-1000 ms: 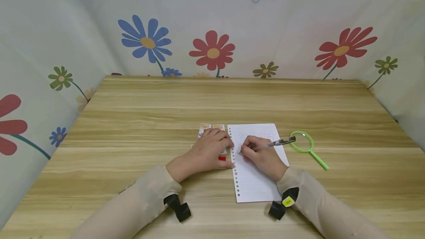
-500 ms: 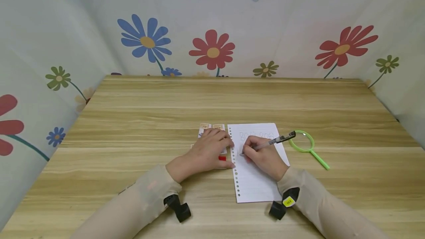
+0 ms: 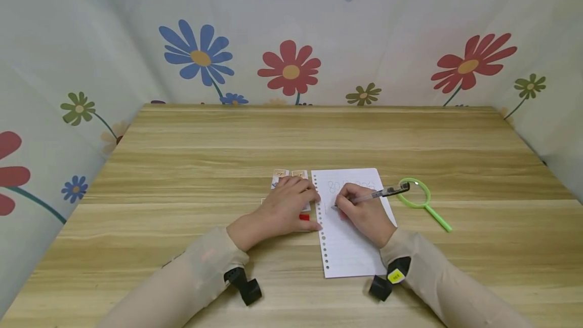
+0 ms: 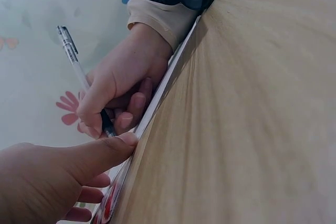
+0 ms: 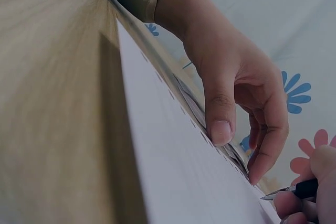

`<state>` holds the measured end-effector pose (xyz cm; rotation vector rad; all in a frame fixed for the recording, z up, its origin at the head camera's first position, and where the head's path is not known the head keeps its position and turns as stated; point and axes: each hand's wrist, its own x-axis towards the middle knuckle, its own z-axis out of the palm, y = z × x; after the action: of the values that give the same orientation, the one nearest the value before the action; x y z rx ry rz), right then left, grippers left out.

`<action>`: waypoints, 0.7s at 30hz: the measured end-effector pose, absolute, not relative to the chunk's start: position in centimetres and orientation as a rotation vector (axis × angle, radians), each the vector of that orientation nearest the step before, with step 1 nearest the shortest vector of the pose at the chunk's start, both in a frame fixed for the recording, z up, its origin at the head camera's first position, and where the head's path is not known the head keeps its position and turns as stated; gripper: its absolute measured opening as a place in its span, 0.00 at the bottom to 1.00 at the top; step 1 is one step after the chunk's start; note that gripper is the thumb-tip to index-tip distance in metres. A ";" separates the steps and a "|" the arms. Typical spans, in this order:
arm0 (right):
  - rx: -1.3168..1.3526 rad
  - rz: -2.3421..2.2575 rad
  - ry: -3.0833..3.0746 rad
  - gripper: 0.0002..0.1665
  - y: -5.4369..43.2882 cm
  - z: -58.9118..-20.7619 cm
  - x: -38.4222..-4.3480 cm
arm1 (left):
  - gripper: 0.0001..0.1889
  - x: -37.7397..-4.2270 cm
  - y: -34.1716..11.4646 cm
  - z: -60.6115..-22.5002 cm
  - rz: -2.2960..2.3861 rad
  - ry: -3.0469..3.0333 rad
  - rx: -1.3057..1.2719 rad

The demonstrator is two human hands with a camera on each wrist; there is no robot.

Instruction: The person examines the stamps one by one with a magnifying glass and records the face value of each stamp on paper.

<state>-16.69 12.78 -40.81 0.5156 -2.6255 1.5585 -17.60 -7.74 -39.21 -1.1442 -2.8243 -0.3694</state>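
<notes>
In the head view a sheet of lined paper (image 3: 350,259) with punched holes down its left edge lies on the table, faint pen writing near its top. My right hand (image 3: 364,214) rests on it and pinches a clear pen with a dark clip (image 3: 382,193), the tip at the paper. My left hand (image 3: 280,210) lies flat-fingered at the holed edge, thumb (image 4: 113,150) and fingertips touching it. Partly covered by that hand are several small printed paper pieces (image 3: 280,172), resembling stamps, and a bit of red (image 3: 304,217). The right wrist view shows the pen's metal point (image 5: 273,193) close over the sheet.
A green-rimmed magnifying glass (image 3: 438,218) lies right of the paper, its lens beneath the pen's back end in the head view. The wooden table (image 3: 182,156) meets a flower-printed cloth (image 3: 391,29) at the back and sides. Black cameras (image 3: 250,291) sit on both wrists.
The pen tip has shifted slightly right and a little up, and a short upright stroke now shows left of it. My left hand has stayed in place.
</notes>
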 end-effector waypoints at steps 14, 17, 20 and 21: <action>0.537 1.484 -2.610 0.10 13.1 -41.4 -17.1 | 0.29 -17.7 -7.8 -39.2 -0.368 -2.823 -1.151; 0.568 1.470 -2.640 0.11 13.1 -41.4 -17.0 | 0.29 -17.7 -7.8 -39.2 -0.371 -2.825 -1.152; 0.597 1.430 -2.664 0.11 13.2 -41.3 -16.9 | 0.29 -17.8 -7.8 -39.2 -0.373 -2.825 -1.150; 0.588 1.420 -2.665 0.11 13.2 -41.3 -16.9 | 0.29 -17.8 -7.8 -39.2 -0.374 -2.825 -1.150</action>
<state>-16.91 13.19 -41.32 0.5877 -2.6652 1.4203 -17.77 -7.79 -39.16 -1.1496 -2.8249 -0.3737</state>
